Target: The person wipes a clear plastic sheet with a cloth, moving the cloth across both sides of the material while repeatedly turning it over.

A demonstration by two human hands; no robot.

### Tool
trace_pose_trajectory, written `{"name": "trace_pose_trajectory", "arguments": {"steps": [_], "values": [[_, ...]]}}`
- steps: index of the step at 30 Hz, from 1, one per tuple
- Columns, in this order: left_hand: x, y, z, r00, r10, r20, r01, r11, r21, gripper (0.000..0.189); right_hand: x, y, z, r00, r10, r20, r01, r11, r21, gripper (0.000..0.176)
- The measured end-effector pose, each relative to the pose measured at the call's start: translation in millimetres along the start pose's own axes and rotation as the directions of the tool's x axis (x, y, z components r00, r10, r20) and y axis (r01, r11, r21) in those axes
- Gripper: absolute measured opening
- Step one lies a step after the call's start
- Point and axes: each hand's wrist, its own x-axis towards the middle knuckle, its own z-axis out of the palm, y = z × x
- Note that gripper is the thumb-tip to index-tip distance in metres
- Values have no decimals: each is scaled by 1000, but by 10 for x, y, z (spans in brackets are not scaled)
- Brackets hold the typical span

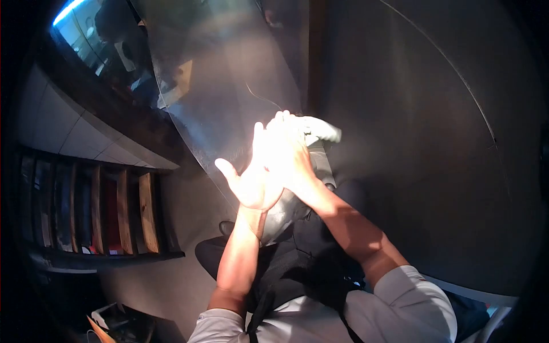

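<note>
Strong light washes out both hands in the middle of the head view. My left hand (257,182) is palm up with its thumb stretched out to the side, and nothing shows in it. My right hand (294,157) overlaps its fingers from the right, with fingers stretched forward; glare hides where the two touch. Just beyond my right hand is a bundled whitish thing (324,129), perhaps cloth or plastic, partly hidden by that hand. A pale, crinkled bag-like thing (280,220) lies below my wrists near my lap.
A clear, reflective sheet or panel (223,63) stretches ahead, with a thin cord (260,97) near my fingertips. A slatted wooden rack (123,211) stands at left. A large dark surface (412,143) fills the right side. A white rail (474,294) is at lower right.
</note>
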Motion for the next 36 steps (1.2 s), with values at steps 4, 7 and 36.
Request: {"name": "trace_pose_trajectory", "arguments": {"steps": [4, 7, 36], "values": [[12, 165, 120, 986, -122, 113, 62, 901, 430, 108, -450, -708, 162, 976, -213, -36, 215, 935, 284, 42], [86, 367, 33, 989, -46, 143, -32, 865, 500, 113, -794, -584, 164, 942, -334, -12, 333, 935, 119, 40], [-37, 444, 763, 971, -88, 223, -63, 804, 592, 108, 104, 979, -439, 487, 871, -61, 172, -27, 985, 20]]}}
